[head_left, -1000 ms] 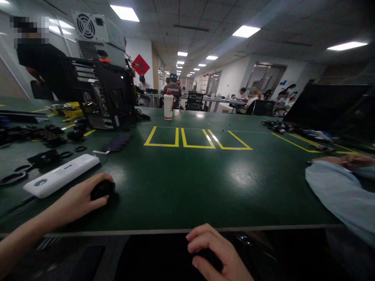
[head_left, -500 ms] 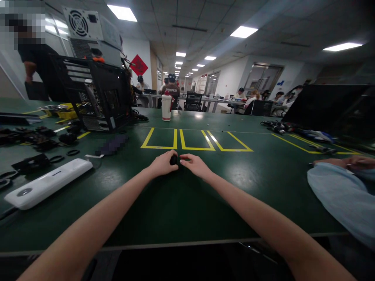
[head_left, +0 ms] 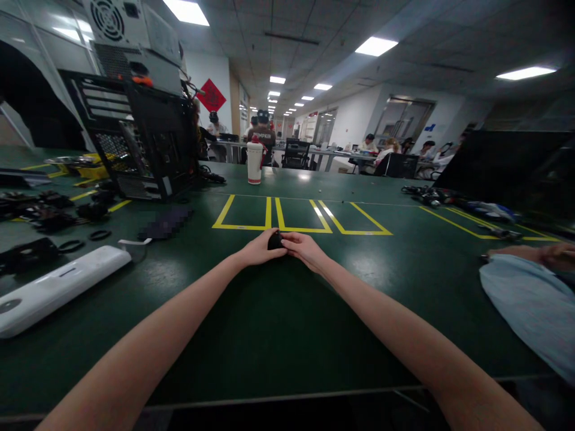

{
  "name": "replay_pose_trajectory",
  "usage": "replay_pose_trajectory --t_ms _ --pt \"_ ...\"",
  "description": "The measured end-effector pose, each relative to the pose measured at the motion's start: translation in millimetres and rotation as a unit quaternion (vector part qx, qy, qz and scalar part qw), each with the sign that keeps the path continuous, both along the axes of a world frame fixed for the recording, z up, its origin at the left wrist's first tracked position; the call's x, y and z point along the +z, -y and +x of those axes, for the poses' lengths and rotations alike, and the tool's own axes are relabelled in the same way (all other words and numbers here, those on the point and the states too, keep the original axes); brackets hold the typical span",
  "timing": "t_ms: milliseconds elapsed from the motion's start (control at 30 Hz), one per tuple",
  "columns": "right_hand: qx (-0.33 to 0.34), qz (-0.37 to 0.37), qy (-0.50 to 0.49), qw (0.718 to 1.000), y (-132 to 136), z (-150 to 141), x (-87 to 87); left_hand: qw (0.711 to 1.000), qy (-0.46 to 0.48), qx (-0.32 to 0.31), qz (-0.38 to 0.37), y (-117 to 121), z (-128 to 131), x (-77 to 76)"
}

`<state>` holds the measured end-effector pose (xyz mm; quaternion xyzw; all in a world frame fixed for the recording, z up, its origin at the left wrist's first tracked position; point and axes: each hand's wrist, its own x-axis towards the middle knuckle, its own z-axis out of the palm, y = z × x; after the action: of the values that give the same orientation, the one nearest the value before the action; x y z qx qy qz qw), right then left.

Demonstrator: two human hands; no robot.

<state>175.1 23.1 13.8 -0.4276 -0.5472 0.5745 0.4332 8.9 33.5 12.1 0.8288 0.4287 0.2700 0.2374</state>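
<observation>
Black object (head_left: 275, 240) between both hands (head_left: 259, 248)

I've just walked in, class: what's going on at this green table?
A person's left hand grips a small black object, while the right hand has its fingertips at the object's other side. Both are near the front of the yellow tape outlines. A cup stands beyond, and a white power strip lies off to the left.

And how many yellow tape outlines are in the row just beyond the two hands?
3, side by side on the green tabletop: the left outline beyond the left hand, the middle outline beyond the right hand, and the right outline farther right. None seems fully hidden.
</observation>
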Motion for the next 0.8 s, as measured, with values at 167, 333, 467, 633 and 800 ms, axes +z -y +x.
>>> replay_pose_trajectory --t_ms 167,333,467,633,800 --pt "0.014 0.092 -0.010 0.996 13.5 3.9 -5.2 0.998 0.036 -0.034 0.036 21.1 -1.7 2.9" --pt "-0.002 0.133 -0.031 0.991 29.8 2.3 -4.8 0.997 0.012 -0.032 0.066 40.5 1.3 9.3" --pt "-0.007 0.143 -0.021 0.990 34.4 1.4 -4.0 0.995 -0.009 -0.022 0.099 40.6 2.9 6.1" --pt "-0.037 0.152 0.008 0.988 34.1 -0.4 -5.3 0.992 -0.025 -0.015 0.121 38.1 2.5 1.7" --pt "-0.043 0.153 0.012 0.987 33.8 -2.5 -3.7 0.992 -0.026 -0.014 0.120 39.1 2.7 0.8"
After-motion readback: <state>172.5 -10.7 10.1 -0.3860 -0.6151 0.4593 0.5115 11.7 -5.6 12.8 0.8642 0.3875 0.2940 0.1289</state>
